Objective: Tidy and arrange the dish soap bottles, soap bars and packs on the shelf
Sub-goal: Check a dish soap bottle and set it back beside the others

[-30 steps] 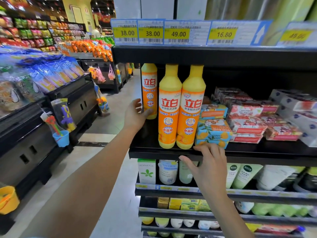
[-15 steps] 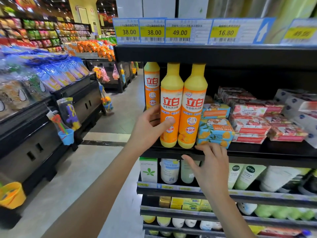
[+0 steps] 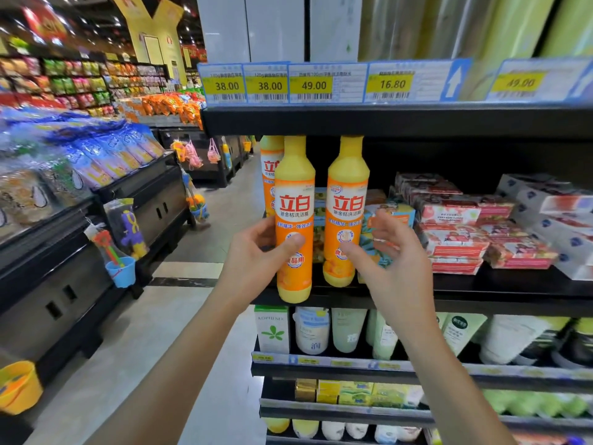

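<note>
Head view: two orange dish soap bottles with yellow necks stand out at the front left of a black shelf (image 3: 500,292). The left hand (image 3: 256,252) grips the left bottle (image 3: 295,194) around its lower half, thumb pressed on the front label and fingers wrapped behind it. This bottle is upright, and its base hangs at the shelf's front lip, lower than the base of its neighbour. The right bottle (image 3: 348,194) stands upright on the shelf just beside it, with a gap between the two. The right hand (image 3: 394,268) holds nothing: its fingers are spread and loosely bent, with the index fingertip at that bottle's lower label, though motion blur hides whether it touches. A third bottle (image 3: 269,168) of the same kind stands behind the gripped one, towards the left end. Blue and orange soap packs (image 3: 398,211) are stacked just right of the bottles, partly behind the right hand. Red soap packs (image 3: 455,232) are piled unevenly further right, and white boxes (image 3: 558,216) lie at the far right. Yellow price tags (image 3: 313,85) line the shelf above, and pale tubes (image 3: 348,332) stand on the shelf below.
</note>
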A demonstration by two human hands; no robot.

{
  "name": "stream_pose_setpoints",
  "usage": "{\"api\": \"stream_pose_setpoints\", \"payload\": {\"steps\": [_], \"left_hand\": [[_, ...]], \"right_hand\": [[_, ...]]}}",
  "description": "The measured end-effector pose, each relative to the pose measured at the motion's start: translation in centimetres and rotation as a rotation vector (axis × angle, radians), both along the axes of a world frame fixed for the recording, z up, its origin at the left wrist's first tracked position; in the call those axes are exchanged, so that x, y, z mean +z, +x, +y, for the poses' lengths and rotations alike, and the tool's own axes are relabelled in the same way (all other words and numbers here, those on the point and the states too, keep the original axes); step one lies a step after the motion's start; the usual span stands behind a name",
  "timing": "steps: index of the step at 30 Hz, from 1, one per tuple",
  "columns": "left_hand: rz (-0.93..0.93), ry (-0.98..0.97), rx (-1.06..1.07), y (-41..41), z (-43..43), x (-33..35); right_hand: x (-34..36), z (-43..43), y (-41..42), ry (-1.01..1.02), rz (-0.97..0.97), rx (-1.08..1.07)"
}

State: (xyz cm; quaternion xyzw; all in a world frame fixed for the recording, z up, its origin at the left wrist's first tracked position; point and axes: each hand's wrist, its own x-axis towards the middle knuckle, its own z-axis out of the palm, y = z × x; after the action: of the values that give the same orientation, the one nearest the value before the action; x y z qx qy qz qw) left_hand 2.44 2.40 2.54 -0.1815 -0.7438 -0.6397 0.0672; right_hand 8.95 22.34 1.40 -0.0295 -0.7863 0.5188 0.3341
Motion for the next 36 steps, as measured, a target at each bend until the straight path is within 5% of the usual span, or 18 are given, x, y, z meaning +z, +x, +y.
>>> {"api": "stream_pose_setpoints", "payload": {"steps": [6, 20, 36], "left_hand": [[-0.124, 0.037, -0.016, 0.4, -1.9, 0.4], [-0.197, 0.024, 0.113, -0.9, -3.7, 1.2], [-0.016, -0.012, 0.123, -5.6, -1.7, 0.5]], "right_hand": [[2.0, -0.3, -2.5, 0.111, -0.035, 0.023], [1.9, -1.8, -2.1, -0.050, -0.045, 0.186], [0.1, -3.0, -0.4, -0.247, -0.144, 0.287]]}}
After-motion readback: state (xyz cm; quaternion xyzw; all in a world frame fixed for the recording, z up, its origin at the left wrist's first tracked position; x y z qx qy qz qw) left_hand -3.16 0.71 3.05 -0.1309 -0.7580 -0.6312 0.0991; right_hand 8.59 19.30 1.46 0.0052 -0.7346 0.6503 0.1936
